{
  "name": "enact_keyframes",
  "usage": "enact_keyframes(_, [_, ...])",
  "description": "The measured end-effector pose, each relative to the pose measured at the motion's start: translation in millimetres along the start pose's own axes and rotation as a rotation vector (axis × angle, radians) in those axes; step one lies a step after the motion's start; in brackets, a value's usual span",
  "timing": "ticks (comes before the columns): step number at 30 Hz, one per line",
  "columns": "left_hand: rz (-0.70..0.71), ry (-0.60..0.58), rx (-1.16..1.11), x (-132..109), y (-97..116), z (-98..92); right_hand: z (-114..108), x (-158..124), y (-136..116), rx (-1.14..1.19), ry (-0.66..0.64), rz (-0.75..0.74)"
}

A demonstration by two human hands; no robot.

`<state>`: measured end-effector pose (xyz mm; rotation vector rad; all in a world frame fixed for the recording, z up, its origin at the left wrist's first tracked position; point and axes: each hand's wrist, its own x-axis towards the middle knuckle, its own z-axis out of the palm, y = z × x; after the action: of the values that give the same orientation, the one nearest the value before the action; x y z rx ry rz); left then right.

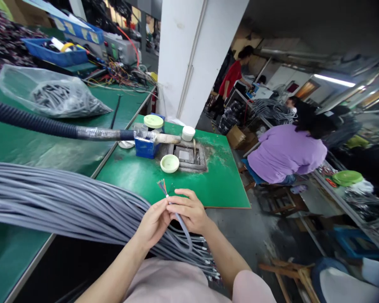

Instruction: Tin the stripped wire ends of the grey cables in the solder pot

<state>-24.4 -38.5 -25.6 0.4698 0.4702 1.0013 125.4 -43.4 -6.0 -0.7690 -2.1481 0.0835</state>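
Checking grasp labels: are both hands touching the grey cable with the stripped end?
Touching. The head view shows the left hand and the right hand pinching the grey cable between their fingertips, just below its fanned coloured wires.

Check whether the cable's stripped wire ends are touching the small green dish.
No: the left hand and right hand hold the grey cable, its wire ends fanned out short of the green dish.

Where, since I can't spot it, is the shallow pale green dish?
Head view, centre: the pale green dish lies on the green mat, left of the metal tray.
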Motion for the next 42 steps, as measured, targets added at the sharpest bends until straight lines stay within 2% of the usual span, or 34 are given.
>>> enact_keyframes(2, [0.061, 0.003, 0.176, -1, 6, -2.8, -5, 2, 2, 0.007, 0.036, 0.018])
enact_keyframes(4, [0.169, 0.055, 0.414, -2, 14, -9.4, -14, 5, 5, -0.010, 0.094, 0.061])
enact_keyframes(8, [0.468, 0.222, 0.910, -4, 34, -30.6, -37, 13, 12, -0.047, 0.303, 0.184])
enact_keyframes(12, [0.733, 0.285, 1.259, 3, 50, -50.6, -54, 20, 23, -0.100, 0.404, 0.319])
enact_keyframes(15, [0.806, 0.305, 1.403, 13, 53, -60.3, -57, 25, 29, -0.121, 0.432, 0.338])
enact_keyframes(21, [0.920, 0.299, 1.711, 25, 43, -69.1, -52, 34, 35, -0.091, 0.420, 0.355])
enact_keyframes(28, [1.129, 0.352, 1.755, 26, 37, -74.2, -47, 45, 49, -0.057, 0.417, 0.388])
enact_keyframes(36, [1.253, 0.336, 1.698, 27, 35, -78.9, -44, 71, 62, -0.090, 0.358, 0.362])
enact_keyframes(42, [1.273, 0.332, 1.661, 28, 35, -79.4, -39, 89, 76, -0.089, 0.295, 0.347])
